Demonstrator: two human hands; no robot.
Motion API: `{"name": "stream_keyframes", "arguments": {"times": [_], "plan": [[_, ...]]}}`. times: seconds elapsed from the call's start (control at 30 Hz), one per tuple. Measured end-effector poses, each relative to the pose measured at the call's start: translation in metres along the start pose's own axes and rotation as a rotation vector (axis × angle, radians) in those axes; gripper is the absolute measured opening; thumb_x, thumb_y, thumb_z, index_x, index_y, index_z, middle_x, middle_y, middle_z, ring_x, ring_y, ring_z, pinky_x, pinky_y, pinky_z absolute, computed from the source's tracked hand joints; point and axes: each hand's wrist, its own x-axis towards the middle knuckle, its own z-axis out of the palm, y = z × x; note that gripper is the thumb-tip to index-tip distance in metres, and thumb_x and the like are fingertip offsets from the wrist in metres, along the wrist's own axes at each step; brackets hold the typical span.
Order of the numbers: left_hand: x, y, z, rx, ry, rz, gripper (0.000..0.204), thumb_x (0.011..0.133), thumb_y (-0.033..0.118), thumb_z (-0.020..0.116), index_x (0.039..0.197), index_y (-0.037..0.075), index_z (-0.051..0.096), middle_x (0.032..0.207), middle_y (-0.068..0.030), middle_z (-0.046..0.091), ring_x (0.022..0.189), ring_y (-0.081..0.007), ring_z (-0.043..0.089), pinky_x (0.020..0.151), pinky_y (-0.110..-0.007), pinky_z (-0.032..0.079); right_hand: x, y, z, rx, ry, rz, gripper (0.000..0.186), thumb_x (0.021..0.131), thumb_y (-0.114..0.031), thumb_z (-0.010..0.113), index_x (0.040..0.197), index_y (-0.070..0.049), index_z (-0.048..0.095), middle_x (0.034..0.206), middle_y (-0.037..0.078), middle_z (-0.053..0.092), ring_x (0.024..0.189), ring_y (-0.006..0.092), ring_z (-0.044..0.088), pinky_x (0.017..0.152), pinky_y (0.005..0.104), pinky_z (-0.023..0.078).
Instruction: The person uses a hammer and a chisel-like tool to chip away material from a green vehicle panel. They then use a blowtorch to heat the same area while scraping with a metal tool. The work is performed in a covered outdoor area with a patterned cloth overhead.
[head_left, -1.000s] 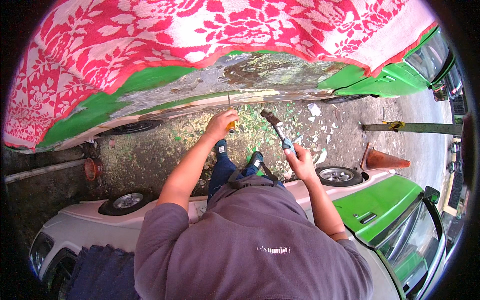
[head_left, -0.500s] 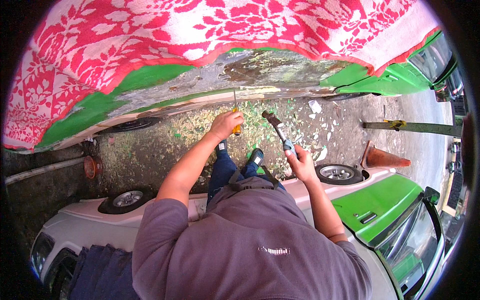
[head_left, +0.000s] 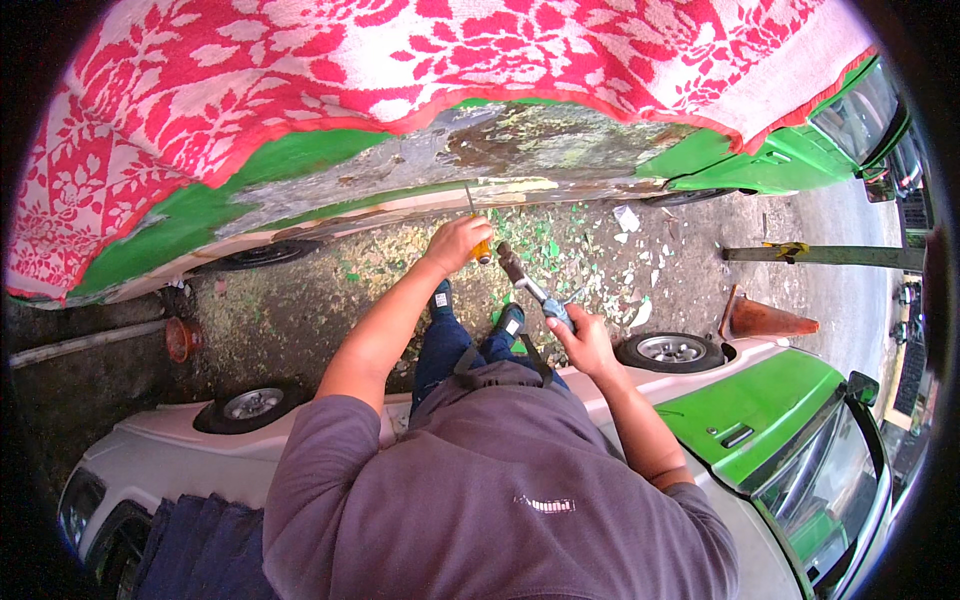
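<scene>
My left hand point(head_left: 459, 243) is wrapped round the yellow handle of a screwdriver point(head_left: 484, 249). Its thin shaft points away from me, toward the lower edge of a car's side panel point(head_left: 400, 155) with bare, patchy metal and flaking paint. Whether the tip touches the panel I cannot tell. In my right hand point(head_left: 588, 340) is a hammer point(head_left: 528, 282), gripped by its blue-wrapped handle. The dark hammer head lies close to the butt end of the screwdriver handle, just right of it.
A red and white floral cloth point(head_left: 480, 50) drapes over the green car. Paint flakes litter the ground point(head_left: 600, 235). Behind me stands another white and green car point(head_left: 755, 410). To the right are an orange cone point(head_left: 765, 319) and a long beam point(head_left: 840, 258); a reddish pot point(head_left: 183, 339) sits left.
The hammer in my right hand has swung left and a little nearer me, toward the screwdriver's butt. My left hand has shifted slightly, tilting the screwdriver handle.
</scene>
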Motion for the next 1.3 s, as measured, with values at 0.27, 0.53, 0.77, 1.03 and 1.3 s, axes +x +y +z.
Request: {"name": "stream_keyframes", "arguments": {"times": [0.27,0.53,0.77,1.03,1.3], "plan": [[0.006,-0.013,-0.007,-0.105,-0.082,-0.082,0.025,0.069,-0.008,0.064,0.087,0.008,0.057,0.095,-0.0079,0.062,0.094,-0.033,0.063,0.075,-0.041,0.049,0.024,0.002,0.034,-0.055,0.018,0.082,0.04,0.093,-0.041,0.061,0.086,-0.001,0.056,0.064,0.025,0.059,0.066,0.0448,0.062,0.06,0.0493,0.046],[0.004,-0.003,-0.029,-0.049,-0.068,-0.135,0.025,0.07,-0.006,0.065,0.087,0.01,0.056,0.096,-0.0044,0.064,0.09,-0.0317,0.064,0.072,-0.041,0.05,0.01,0.019,0.024,0.161,0.121,0.033,0.042,0.093,-0.036,0.063,0.078,0.001,0.051,0.056,0.019,0.05,0.049,0.0318,0.046,0.051,0.044,0.038],[0.0,0.005,-0.039,0.021,-0.024,-0.091,0.026,0.068,-0.004,0.068,0.087,0.011,0.059,0.1,0.0002,0.066,0.091,-0.0273,0.063,0.075,-0.039,0.051,0.005,0.019,0.025,0.132,0.063,0.073,0.041,0.093,-0.037,0.063,0.08,0.001,0.053,0.055,0.018,0.049,0.05,0.0289,0.046,0.053,0.0428,0.039],[-0.004,-0.002,-0.033,0.044,0.009,-0.073,0.024,0.069,-0.001,0.068,0.087,0.014,0.062,0.096,0.0004,0.065,0.09,-0.0256,0.061,0.076,-0.039,0.051,0.008,0.001,0.019,0.02,-0.007,0.093,0.043,0.092,-0.041,0.063,0.083,0.001,0.056,0.06,0.021,0.055,0.057,0.0379,0.056,0.057,0.0464,0.043],[0.007,-0.017,-0.024,-0.017,0.022,-0.029,0.028,0.066,-0.009,0.064,0.085,0.011,0.06,0.092,-0.0034,0.066,0.091,-0.0295,0.062,0.077,-0.04,0.05,0.027,0.007,0.046,-0.161,0.065,-0.08,0.043,0.092,-0.044,0.061,0.082,-0.002,0.056,0.063,0.025,0.058,0.065,0.0459,0.061,0.059,0.0523,0.046]]}}
